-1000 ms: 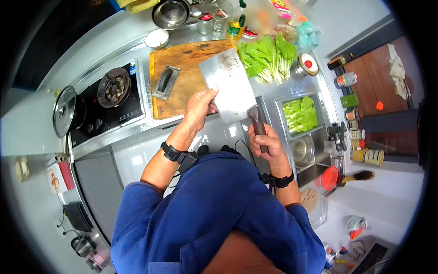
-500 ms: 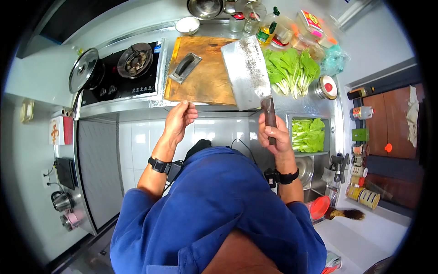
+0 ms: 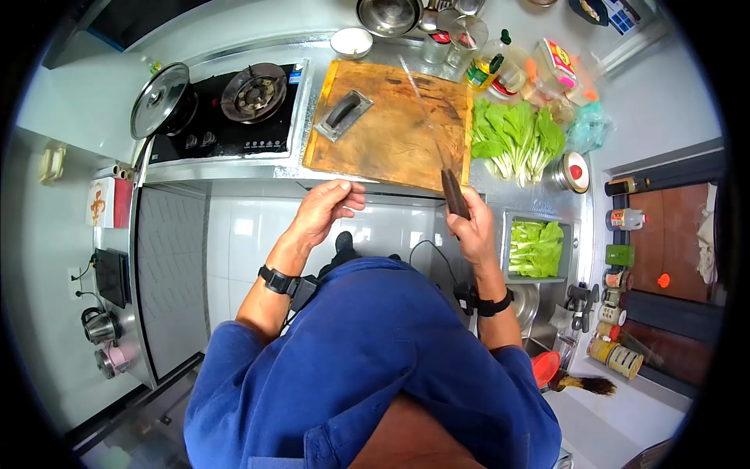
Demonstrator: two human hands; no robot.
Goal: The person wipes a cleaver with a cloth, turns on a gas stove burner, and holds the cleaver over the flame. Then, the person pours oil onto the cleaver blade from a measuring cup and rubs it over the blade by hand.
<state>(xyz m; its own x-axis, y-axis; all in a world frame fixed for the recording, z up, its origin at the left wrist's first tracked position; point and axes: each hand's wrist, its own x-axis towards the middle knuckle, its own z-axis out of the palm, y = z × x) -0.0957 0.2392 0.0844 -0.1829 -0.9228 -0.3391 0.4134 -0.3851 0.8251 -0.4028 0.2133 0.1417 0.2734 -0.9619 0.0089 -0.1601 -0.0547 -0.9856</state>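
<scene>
My right hand [image 3: 473, 228] is closed around the dark handle of a cleaver [image 3: 455, 195]. The broad blade is turned edge-on and shows as a thin line above the right part of a wooden cutting board [image 3: 383, 144]. Just off the board's front edge, my left hand [image 3: 325, 209] holds nothing, its fingers loosely bent and the thumb apart. On the board's left side lies a flat metal tool with a black handle [image 3: 344, 115]. Leafy greens [image 3: 519, 137] with white stems lie right of the board.
A gas stove [image 3: 226, 117] with a lidded pot [image 3: 162, 102] is at the left. A white bowl [image 3: 351, 43] stands behind the board. Oil bottle [image 3: 483, 72] and jars line the back right. More greens [image 3: 536, 248] fill a grey basin beside the sink.
The cleaver has rotated from showing its broad face to edge-on, over the board. The whole view has shifted, so the counter sits further right.
</scene>
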